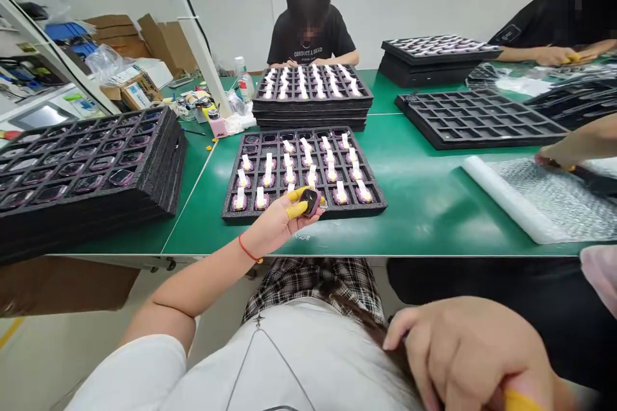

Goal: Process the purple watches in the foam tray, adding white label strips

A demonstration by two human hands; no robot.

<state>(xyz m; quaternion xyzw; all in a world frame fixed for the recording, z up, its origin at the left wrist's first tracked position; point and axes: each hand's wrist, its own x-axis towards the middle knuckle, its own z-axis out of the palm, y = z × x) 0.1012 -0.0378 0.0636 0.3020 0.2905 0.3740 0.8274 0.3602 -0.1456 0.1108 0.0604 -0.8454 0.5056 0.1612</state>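
Note:
My left hand (284,218) wears yellow finger cots and pinches a small dark purple part (311,200) just above the near edge of a black foam tray (231,209). That tray holds several small purple parts with white tabs (289,173) in its cells. My right hand (472,353) is low and close to the camera, fingers curled against my hair and white shirt, a yellow cot on one finger. I cannot make out anything in it.
A stack of black trays (87,173) stands at the left, another stack (312,99) behind the near tray. An empty tray (477,119) and bubble wrap (544,199) lie at the right. A person sits opposite; other people's hands work at the right.

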